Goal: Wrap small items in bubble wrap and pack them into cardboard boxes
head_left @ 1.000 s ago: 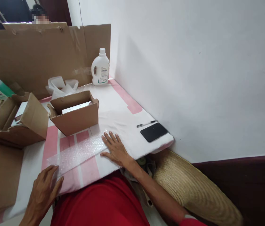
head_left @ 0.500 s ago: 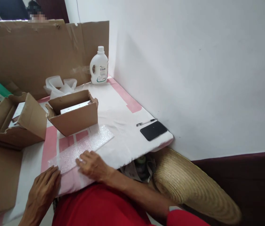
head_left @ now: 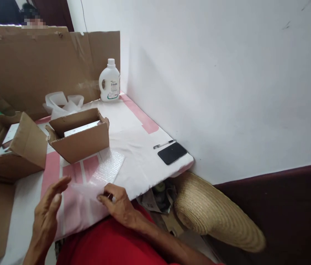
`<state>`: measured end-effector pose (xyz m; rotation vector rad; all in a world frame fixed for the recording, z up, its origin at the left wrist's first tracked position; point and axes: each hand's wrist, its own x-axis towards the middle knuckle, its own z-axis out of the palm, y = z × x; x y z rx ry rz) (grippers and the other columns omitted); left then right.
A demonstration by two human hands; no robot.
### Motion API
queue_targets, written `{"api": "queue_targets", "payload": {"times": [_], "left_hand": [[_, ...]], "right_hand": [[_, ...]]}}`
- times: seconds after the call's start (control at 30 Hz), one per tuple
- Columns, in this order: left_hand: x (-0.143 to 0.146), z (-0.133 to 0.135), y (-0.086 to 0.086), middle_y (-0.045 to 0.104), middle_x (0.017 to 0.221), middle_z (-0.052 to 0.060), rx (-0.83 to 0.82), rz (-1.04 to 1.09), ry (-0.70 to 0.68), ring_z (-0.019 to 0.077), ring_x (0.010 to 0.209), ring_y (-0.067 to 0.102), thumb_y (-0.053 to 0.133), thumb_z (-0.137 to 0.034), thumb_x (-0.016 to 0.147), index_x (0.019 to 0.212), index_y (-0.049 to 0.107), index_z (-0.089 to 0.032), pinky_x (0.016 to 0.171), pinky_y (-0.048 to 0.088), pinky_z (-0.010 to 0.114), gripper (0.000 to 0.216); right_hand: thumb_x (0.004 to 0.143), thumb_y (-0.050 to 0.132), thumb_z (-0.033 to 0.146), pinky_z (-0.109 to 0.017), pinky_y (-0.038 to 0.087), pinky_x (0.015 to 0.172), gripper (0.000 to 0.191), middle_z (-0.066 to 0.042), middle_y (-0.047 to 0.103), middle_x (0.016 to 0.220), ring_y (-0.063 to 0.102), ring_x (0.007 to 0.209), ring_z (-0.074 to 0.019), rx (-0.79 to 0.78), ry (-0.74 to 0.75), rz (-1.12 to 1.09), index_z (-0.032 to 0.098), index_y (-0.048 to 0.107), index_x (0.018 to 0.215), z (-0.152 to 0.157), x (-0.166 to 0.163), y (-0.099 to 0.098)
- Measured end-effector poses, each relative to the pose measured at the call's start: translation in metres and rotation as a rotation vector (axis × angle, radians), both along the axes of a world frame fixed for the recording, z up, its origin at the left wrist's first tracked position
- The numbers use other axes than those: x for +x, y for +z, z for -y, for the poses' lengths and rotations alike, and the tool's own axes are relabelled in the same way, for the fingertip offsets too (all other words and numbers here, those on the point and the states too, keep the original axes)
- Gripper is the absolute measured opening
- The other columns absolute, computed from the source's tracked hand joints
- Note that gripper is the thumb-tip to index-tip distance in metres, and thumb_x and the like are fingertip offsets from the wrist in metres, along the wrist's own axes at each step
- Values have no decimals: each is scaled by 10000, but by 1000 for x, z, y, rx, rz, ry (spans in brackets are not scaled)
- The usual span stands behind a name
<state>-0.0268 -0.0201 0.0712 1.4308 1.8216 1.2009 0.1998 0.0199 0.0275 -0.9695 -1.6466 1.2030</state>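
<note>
A strip of clear bubble wrap (head_left: 104,171) lies on the white and pink cloth of the table (head_left: 133,147) in front of me. My right hand (head_left: 118,204) pinches the near end of the strip and lifts it off the cloth. My left hand (head_left: 47,213) hovers just left of that raised end, fingers stretched out and holding nothing. Right behind the wrap stands a small open cardboard box (head_left: 79,136) with a white item inside.
A larger open cardboard box (head_left: 11,151) sits at the left. A white bottle (head_left: 109,81) and crumpled white plastic (head_left: 61,103) stand against a cardboard screen (head_left: 34,62). A black phone (head_left: 172,153) and a pen (head_left: 163,144) lie by the wall. A straw hat (head_left: 216,213) rests below.
My right hand slid left along the bubble wrap from its far end to its near end and pinched it up. My left hand lifted off the wrap and opened.
</note>
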Motion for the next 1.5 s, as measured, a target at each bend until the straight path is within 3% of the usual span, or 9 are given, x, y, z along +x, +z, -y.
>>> {"api": "queue_targets", "payload": {"times": [0.1, 0.23, 0.67, 0.83, 0.97, 1.03, 1.17, 1.27, 1.5], "left_hand": [[13, -28, -12, 651, 1354, 125, -99, 284, -72, 299, 1172, 666, 546, -669, 868, 1383, 528, -237, 995, 541, 466, 672], [36, -44, -27, 736, 1148, 109, -243, 31, -156, 281, 1063, 698, 692, -643, 777, 1438, 482, -227, 965, 547, 472, 809], [48, -49, -64, 741, 999, 63, -67, -306, -128, 221, 890, 723, 583, -538, 906, 1341, 571, -218, 834, 588, 395, 540], [69, -38, -62, 677, 1217, 146, 301, -658, -135, 266, 1096, 660, 557, -312, 956, 1361, 552, -193, 957, 531, 441, 423], [88, -30, -68, 668, 1316, 128, 428, -860, -394, 256, 1228, 620, 559, -222, 948, 1371, 562, -220, 1022, 473, 403, 423], [91, -29, -77, 637, 1392, 132, 405, -909, -448, 278, 1314, 573, 564, -279, 953, 1402, 546, -215, 1079, 435, 432, 455], [87, -26, -92, 619, 1417, 144, 364, -924, -494, 299, 1387, 512, 526, -270, 957, 1365, 597, -211, 1160, 367, 494, 418], [85, -25, -95, 584, 1462, 141, 363, -931, -517, 308, 1419, 478, 541, -252, 950, 1300, 651, -226, 1169, 354, 510, 368], [86, -26, -90, 558, 1501, 110, 339, -908, -497, 297, 1406, 501, 568, -299, 950, 1444, 536, -274, 1128, 398, 483, 496]], "right_hand": [[905, 648, 316, -232, 432, 602, 200, 35, 612, 641, 573, 590, -120, -248, -79, -81, 201, 622, 744, -15, 17, 5], [930, 604, 355, -227, 427, 603, 257, 45, 596, 575, 560, 544, -115, -265, -181, -32, 203, 595, 723, -44, 32, 0], [922, 659, 299, -261, 405, 655, 239, 7, 674, 700, 576, 657, -158, 11, -365, 452, 218, 618, 701, -93, 38, -32], [929, 685, 273, -273, 428, 662, 218, -18, 687, 730, 622, 693, -181, 6, -388, 575, 211, 628, 727, -96, 35, -31], [950, 667, 257, -320, 502, 731, 102, -93, 708, 924, 671, 826, -235, 20, -434, 659, 166, 670, 996, -90, 35, -20], [980, 625, 280, -373, 535, 823, 298, -168, 681, 1127, 668, 989, -280, 129, -467, 717, 126, 613, 1234, -81, 34, -14], [1007, 574, 447, -458, 436, 1111, 538, -180, 593, 1419, 515, 1347, -307, 602, -57, 736, 143, 506, 1445, -65, 28, -17], [988, 542, 592, -472, 297, 1224, 658, -133, 485, 1563, 363, 1493, -272, 724, 248, 777, 168, 484, 1488, -75, 30, -30], [971, 538, 630, -528, 232, 1240, 766, -160, 327, 1646, 269, 1543, -312, 512, 67, 987, 179, 381, 1570, -141, 63, -47]]}}
